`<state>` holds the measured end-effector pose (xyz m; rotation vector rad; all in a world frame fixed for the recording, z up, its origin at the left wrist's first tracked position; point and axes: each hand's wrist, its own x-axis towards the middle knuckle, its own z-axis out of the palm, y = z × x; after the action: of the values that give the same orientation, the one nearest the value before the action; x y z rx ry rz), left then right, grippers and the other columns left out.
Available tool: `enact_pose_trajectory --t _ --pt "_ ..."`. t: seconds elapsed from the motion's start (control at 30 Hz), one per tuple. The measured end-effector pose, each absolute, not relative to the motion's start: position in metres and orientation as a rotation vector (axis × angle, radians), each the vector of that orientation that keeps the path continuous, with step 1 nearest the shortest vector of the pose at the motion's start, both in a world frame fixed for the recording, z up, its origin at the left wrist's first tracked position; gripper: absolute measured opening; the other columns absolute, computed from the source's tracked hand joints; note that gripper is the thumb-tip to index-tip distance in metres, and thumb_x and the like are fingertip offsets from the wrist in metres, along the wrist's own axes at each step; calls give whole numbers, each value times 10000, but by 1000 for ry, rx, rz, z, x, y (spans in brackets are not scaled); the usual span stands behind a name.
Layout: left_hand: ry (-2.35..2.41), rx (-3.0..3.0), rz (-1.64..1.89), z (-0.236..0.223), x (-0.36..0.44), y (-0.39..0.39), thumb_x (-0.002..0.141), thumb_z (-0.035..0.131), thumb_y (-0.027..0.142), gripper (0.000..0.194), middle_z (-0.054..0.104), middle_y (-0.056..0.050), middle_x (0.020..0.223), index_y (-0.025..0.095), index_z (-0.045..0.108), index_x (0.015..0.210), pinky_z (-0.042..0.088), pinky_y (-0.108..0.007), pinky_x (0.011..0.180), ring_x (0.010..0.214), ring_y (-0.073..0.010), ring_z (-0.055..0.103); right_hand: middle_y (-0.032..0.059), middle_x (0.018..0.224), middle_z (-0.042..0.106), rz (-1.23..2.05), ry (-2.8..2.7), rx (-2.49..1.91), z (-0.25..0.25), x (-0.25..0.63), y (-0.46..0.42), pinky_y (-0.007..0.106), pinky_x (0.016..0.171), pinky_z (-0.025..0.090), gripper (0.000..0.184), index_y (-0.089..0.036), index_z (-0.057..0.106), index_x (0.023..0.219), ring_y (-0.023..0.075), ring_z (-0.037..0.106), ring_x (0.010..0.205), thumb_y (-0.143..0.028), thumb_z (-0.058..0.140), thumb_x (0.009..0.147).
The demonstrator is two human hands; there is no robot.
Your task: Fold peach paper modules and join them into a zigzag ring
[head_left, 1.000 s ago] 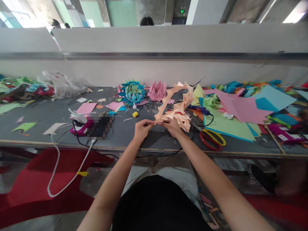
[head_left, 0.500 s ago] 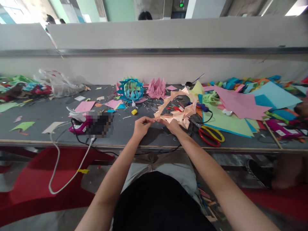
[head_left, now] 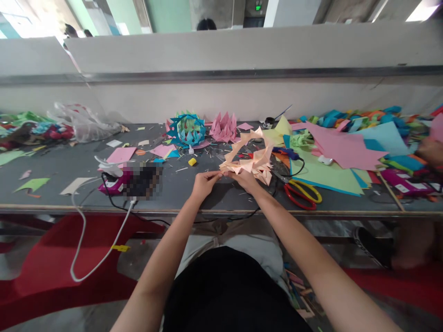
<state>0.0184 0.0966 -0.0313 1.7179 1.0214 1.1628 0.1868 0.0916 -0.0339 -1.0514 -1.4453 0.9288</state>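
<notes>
A peach folded-paper chain (head_left: 262,154), with pointed tips, curves upward in a loop above the grey table. My left hand (head_left: 205,183) pinches its near left end between thumb and fingers. Close beside it, my right hand (head_left: 245,179) is closed on the same chain, its fingers partly hidden by the paper. Behind the hands stand a blue and green folded-paper ring (head_left: 188,130) and a pink spiky paper piece (head_left: 223,127). Right of my right hand lie scissors (head_left: 304,192) with red and yellow handles.
A blue glue gun (head_left: 286,152) with a black cord lies behind the scissors. Coloured paper sheets (head_left: 332,177) cover the right side. At left are a purple power strip (head_left: 112,183) and white cable (head_left: 85,221). A small yellow piece (head_left: 192,162) sits mid-table. Another person's hand (head_left: 429,150) shows far right.
The peach chain's raised loop has drawn in and shifted slightly left, looking narrower. Both my hands stay close together on its near end.
</notes>
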Motion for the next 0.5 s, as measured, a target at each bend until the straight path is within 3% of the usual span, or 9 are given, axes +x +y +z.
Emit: enact_pose_trajectory --t 0.27,0.4,0.5 --pt "1019 1728 1115 -24 20 91 691 612 421 316 686 -47 697 132 703 780 441 -240 588 621 -156 593 -4 617 607 1059 -1381 -1001 -35 186 96 277 643 432 271 -168 576 637 133 550 611 -413 680 586" --pt "1031 1677 1167 -20 21 90 750 507 494 413 666 -39 677 123 686 772 441 -231 594 641 -147 580 -7 628 619 1087 -1425 -978 -32 185 93 279 660 430 263 -164 614 657 133 554 624 -407 686 587" --pt "1030 1624 1205 -17 21 91 717 538 513 426 662 -37 705 123 676 818 439 -224 588 648 -141 569 10 696 650 1111 -1463 -954 -29 183 89 294 708 433 282 -160 639 706 155 579 699 -422 670 608"
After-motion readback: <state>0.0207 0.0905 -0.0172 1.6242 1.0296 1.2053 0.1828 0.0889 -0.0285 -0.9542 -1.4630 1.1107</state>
